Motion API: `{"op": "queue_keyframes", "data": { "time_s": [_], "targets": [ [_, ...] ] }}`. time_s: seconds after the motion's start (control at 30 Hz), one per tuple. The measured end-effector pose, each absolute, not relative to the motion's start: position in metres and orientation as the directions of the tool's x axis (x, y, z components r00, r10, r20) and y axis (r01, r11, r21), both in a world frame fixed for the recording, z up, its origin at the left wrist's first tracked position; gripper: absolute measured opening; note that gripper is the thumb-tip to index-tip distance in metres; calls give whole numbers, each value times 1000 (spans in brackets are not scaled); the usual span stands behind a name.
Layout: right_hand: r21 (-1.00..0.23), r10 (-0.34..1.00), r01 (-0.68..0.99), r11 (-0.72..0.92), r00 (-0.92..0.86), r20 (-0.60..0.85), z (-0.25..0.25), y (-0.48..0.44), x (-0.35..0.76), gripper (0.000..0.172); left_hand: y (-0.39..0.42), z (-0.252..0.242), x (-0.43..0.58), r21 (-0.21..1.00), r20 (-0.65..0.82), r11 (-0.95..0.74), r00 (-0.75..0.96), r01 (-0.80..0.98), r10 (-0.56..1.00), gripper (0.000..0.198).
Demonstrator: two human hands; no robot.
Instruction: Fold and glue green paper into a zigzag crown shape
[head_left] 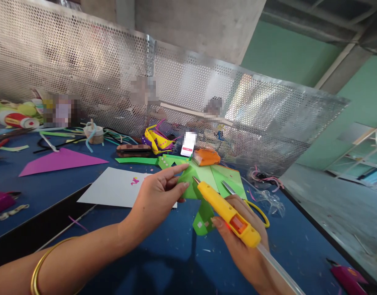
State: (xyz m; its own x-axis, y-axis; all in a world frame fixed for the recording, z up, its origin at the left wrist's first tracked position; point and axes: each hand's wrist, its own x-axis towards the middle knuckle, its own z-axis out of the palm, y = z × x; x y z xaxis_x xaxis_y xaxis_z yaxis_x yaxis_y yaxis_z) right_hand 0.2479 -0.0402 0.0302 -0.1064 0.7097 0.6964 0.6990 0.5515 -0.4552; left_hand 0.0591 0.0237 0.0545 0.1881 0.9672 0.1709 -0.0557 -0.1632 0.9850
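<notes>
A green paper piece, folded and dotted with small squares, is pinched between the thumb and fingers of my left hand. My right hand grips a yellow hot glue gun, its metal nozzle close to the green paper; I cannot tell if they touch. A clear glue stick sticks out of the gun's back end. Beneath the paper hangs a curled green strip. Just beyond my right hand lie scissors with yellow handles, partly hidden, by light green paper sheets.
White paper and purple paper lie to the left. Behind them are a brown pouch, a yellow and purple paper craft, a phone and an orange item. A perforated metal screen borders the blue table.
</notes>
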Motion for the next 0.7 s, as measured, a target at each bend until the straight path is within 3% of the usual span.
{"op": "queue_keyframes", "data": {
  "time_s": [0.7],
  "targets": [
    [-433,715,724,537,-119,689,29,-41,250,15,22,53,59,987,163,-163,192,-19,968,58]
  ]
}}
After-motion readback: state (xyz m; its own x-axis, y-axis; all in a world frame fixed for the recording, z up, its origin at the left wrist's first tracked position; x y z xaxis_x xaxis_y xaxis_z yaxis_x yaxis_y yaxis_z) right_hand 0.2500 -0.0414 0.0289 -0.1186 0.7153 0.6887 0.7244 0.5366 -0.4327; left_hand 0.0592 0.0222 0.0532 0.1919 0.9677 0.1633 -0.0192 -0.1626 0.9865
